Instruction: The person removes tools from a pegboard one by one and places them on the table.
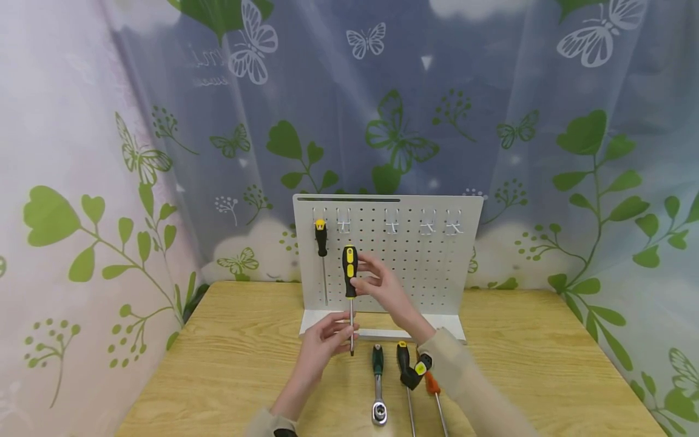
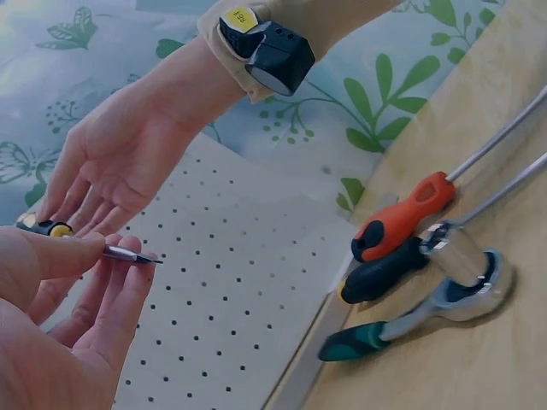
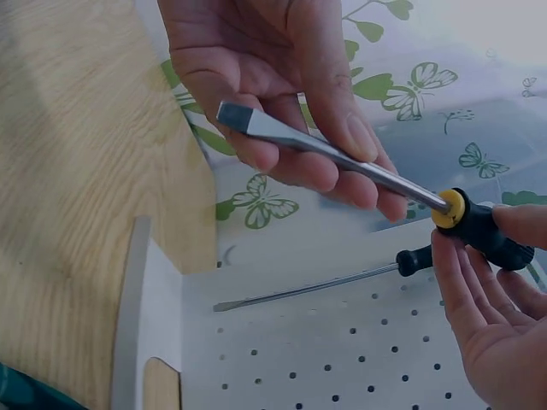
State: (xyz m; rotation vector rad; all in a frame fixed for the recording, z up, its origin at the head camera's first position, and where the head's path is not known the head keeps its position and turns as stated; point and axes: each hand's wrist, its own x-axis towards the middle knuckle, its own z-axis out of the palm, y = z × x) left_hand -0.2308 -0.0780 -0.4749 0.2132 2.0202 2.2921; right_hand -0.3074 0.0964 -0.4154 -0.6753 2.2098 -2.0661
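A black-and-yellow flathead screwdriver [image 1: 350,273] is held upright, tip down, in front of a white pegboard [image 1: 415,267]. My right hand [image 1: 389,292] grips its handle between thumb and fingers. Lower down, my left hand [image 1: 322,341] pinches the metal shaft just above the tip. The flat blade [image 3: 237,116] points past the left fingers in the right wrist view. Another black-and-yellow screwdriver [image 1: 321,243] hangs on the pegboard's leftmost hook, shaft downward. To its right, several hooks [image 1: 428,227] carry nothing.
On the wooden table [image 1: 229,364], before the board's base, lie a green-handled ratchet wrench [image 1: 378,379], a dark-handled screwdriver [image 1: 404,364] and an orange-handled screwdriver [image 1: 433,385]. My right wrist passes above the latter two. A patterned curtain [image 1: 338,91] hangs behind.
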